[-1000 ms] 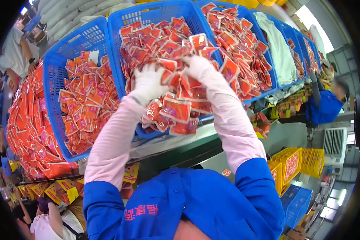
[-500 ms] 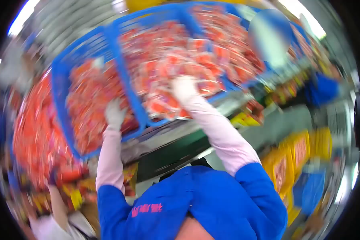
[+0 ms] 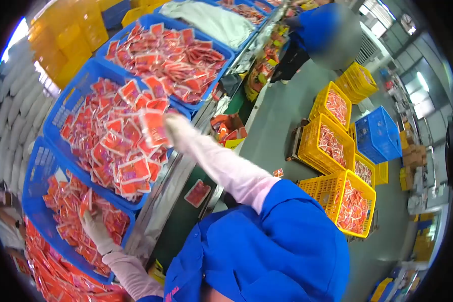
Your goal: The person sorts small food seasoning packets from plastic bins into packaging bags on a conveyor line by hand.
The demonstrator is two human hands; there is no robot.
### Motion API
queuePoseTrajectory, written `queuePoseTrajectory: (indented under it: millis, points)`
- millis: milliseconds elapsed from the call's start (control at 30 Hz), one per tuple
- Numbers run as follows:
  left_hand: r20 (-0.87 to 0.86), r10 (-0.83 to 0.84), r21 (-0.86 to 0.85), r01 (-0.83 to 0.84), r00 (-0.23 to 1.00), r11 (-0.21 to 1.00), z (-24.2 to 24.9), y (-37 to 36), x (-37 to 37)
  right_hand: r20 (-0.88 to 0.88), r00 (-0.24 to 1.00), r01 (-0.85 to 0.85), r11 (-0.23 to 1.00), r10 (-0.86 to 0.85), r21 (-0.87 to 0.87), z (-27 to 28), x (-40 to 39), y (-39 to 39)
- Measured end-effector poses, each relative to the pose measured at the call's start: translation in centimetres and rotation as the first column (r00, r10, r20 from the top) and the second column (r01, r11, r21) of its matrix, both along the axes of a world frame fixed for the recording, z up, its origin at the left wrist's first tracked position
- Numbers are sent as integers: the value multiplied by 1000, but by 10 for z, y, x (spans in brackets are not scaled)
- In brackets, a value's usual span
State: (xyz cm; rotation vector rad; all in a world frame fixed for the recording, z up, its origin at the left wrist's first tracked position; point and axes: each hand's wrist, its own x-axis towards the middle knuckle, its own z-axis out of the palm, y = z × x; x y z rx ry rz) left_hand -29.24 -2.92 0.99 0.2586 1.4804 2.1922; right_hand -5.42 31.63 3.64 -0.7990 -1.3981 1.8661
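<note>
My right hand (image 3: 177,130), in a whitish glove, is closed on a red-and-clear packet (image 3: 153,127) at the near edge of the middle blue crate (image 3: 60,126). Loose packets (image 3: 113,138) of the same kind fill that crate. In the lower blue crate (image 3: 35,191), my left hand (image 3: 96,230), also gloved, pinches the end of a narrow red packet (image 3: 87,202) above a heap of similar ones. The fingertips of both hands are partly hidden by what they hold.
Below the crates runs a green conveyor belt (image 3: 178,221) with one flat packet (image 3: 197,194) on it. Farther along are an open carton (image 3: 229,128) and a person in blue (image 3: 312,30). Yellow crates of packets (image 3: 322,138) stand on the floor at right.
My view has swung to the right, showing the floor and yellow crates. Both hands were reaching into the packet heaps; now each has a packet raised slightly above the pile.
</note>
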Motion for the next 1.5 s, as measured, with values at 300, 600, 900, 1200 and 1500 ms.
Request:
queuePoseTrajectory:
  millis: [300,600,900,1200,1500]
  points:
    - [-446,-558,-320,457,700,830,52,203,259,-197,980,-46,952,-16,-302,63,163,76]
    - [-460,-868,-840,223,189,494,-7,237,273,582,796,-488,744,166,456,8,195,62]
    - [-519,-847,-842,-101,-112,530,-6,160,274,906,323,-938,-32,273,344,24,141,27]
    - [-705,-494,-589,-31,510,808,2,66,287,974,-95,-964,-262,206,-39,-136,99,-67]
    - [-33,-727,-998,-58,686,-10,-192,-45,222,761,299,-942,54,575,330,82,-29,-114]
